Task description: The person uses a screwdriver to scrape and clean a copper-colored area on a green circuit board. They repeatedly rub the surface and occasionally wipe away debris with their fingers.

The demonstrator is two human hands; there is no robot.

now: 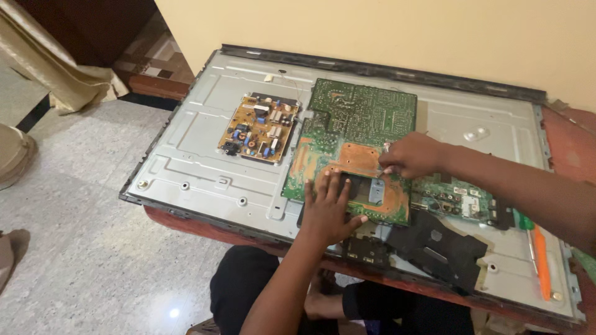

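On the reddish-brown bench [562, 133] lies a big flat TV back panel [205, 155], all grey metal with a dark frame. Over its middle sits a large green circuit board [357, 127] with orange patches. The left hand [327, 209] lies flat on the near edge of this board, fingers spread wide, its grip released and holding nothing. The right hand [413, 155] reaches in from the right and is clenched on a small thin metal tool [380, 172] that I cannot name. The tip of the tool touches the board. To the left sits a smaller yellow-brown circuit board [259, 127], apart from the green one. A small green board [456, 198] lies just right of the hands. A black plastic sheet [437, 245] lies near the front edge. An orange tool [542, 260] rests far right on the panel.
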